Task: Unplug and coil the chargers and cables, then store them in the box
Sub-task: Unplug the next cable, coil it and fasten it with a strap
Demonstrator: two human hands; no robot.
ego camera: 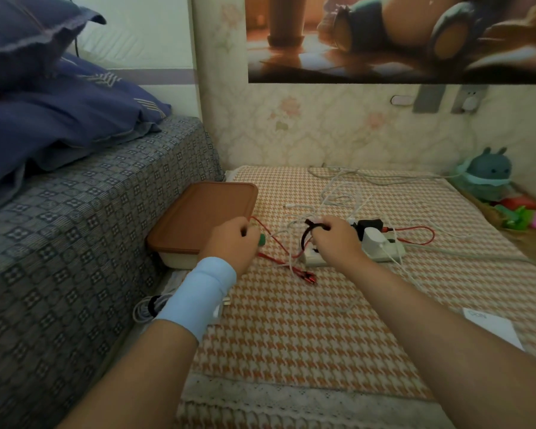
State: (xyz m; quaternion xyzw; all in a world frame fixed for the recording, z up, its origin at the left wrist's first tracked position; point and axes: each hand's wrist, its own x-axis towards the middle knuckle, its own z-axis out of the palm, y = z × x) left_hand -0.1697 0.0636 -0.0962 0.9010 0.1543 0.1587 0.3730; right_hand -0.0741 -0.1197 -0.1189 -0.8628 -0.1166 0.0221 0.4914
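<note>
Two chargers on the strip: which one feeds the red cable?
The black charger, behind the white charger on the power strip: the red cable loops out from its right side, while the white one carries a white lead.

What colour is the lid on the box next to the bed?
The lid is reddish brown, over a cream box; the head view shows it best.
</note>
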